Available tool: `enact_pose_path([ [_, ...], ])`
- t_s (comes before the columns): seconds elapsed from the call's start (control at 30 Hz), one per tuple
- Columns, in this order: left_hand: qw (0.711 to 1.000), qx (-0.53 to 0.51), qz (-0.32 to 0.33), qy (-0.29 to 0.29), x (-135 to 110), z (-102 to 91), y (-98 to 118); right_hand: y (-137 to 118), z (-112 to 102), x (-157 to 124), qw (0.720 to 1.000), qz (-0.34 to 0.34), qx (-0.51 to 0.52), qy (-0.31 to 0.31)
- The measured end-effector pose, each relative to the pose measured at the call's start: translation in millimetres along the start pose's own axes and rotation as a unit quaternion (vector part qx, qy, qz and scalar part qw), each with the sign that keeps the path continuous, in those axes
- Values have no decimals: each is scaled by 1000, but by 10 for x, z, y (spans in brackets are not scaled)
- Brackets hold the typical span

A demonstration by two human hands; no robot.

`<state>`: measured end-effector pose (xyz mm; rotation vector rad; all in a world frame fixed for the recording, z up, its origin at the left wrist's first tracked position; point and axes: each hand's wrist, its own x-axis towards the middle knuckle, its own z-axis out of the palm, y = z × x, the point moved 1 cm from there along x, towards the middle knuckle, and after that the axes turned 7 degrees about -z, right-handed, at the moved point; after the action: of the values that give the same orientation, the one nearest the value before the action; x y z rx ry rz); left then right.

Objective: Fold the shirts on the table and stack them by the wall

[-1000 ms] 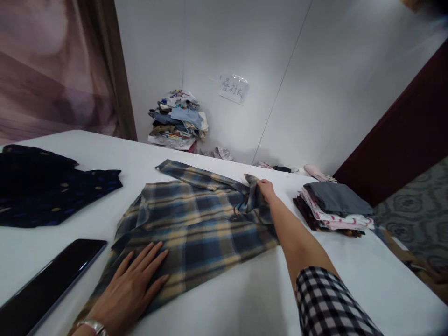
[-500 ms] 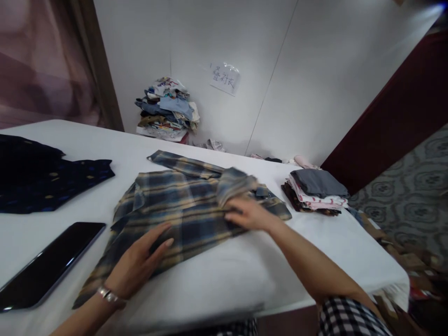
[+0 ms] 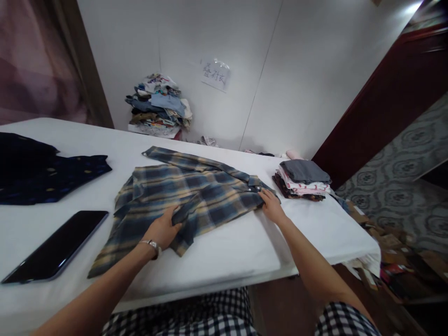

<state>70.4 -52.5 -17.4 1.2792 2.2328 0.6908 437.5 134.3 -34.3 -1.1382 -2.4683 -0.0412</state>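
A blue and yellow plaid shirt (image 3: 196,196) lies spread on the white table (image 3: 231,252). My left hand (image 3: 163,229), with a watch on the wrist, pinches a fold of the shirt near its front edge. My right hand (image 3: 272,206) grips the shirt's right edge, just beside a stack of folded clothes (image 3: 301,179). One sleeve stretches along the shirt's far side.
A dark navy garment (image 3: 45,172) lies at the far left. A black tablet (image 3: 56,247) rests near the front left edge. A heap of clothes (image 3: 157,105) sits against the white wall under a paper label (image 3: 215,74). Boxes and clutter lie on the floor at right.
My right hand carried the shirt's right part over and now holds the right edge flat. My left hand went from lying flat to pinching a fold. The camera pulled back.
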Motion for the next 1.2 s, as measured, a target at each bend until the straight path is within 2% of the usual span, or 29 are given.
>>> enact_pose_path([
  [0.07, 999, -42, -12, 8, 88, -202, 115, 146, 8, -13, 998, 38, -33, -29],
  [0.17, 992, -102, 7, 69, 242, -580, 237, 214, 50, -21, 995, 63, -54, -62],
  [0.27, 997, -42, -9, 66, 385, -769, 139, 182, 129, -59, 991, 79, -62, -87],
  [0.4, 997, 48, -54, 11, 457, -636, -221, 140, 217, -137, 987, 99, -57, -118],
  [0.5, 996, 73, -40, 35, 388, -512, -411, 125, 223, -145, 986, 100, -53, -122],
  [0.57, 989, 114, 12, 99, 297, -475, -460, 112, 216, -122, 988, 93, -51, -112],
  [0.63, 970, 147, 102, 163, 186, -438, -476, 108, 219, -89, 990, 84, -44, -104],
  [0.67, 961, 153, 153, 174, 128, -406, -487, 116, 225, -74, 990, 81, -38, -105],
  [0.73, 949, 152, 235, 146, 23, -305, -537, 161, 241, -49, 990, 83, -30, -111],
  [0.83, 934, 185, 297, 71, -87, -125, -673, 289, 245, -32, 989, 93, -30, -108],
  [0.97, 921, 235, 307, 55, -141, -35, -808, 444, 221, -47, 988, 108, -41, -104],
  [1.1, 925, 247, 286, 34, -158, -112, -825, 496, 216, -105, 990, 93, -55, -88],
  [1.2, 939, 243, 244, 19, -146, -164, -801, 502, 214, -146, 992, 74, -61, -84],
])
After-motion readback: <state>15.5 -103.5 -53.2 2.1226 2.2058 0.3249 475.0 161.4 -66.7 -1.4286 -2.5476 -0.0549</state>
